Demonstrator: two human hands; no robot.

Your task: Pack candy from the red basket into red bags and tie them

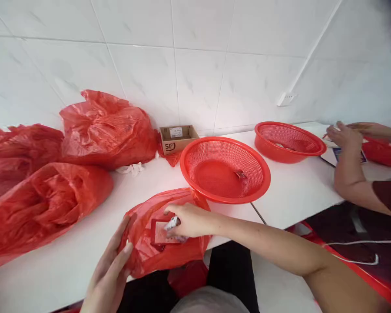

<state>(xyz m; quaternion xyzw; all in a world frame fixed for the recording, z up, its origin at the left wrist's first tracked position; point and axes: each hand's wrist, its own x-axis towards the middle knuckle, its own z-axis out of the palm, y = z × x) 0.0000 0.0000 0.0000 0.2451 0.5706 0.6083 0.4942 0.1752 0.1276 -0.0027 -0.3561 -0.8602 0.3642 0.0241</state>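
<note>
1. Left hand [112, 269], bottom left of centre: thumb and fingers apart, against left edge of open red bag [164, 263].
2. Right hand [190, 219], frame centre, slightly low: reaches in over the bag's right side, fingers clamped on small silvery-grey packet [172, 223]; the packet's exact shape is hidden by fingers.
3. Open red bag: lower centre, lying on white table [150, 178], mouth spread upward. Inside, under right hand: flat item with dark red border and pale middle [159, 232].
4. Near red basket [211, 174]: centre, just above the bag; small dark red packet [240, 174] at its right inside.
5. Far red basket [289, 141]: right of centre, further back; some small items inside, too small to tell.
6. Cardboard box [178, 140]: centre, behind near red basket, white label on inner wall.
7. Full red bags [109, 130]: grouped at left, the tallest near the wall.
8. Co-worker's hands [345, 135]: right edge, above table; contents of grip unclear.
</note>
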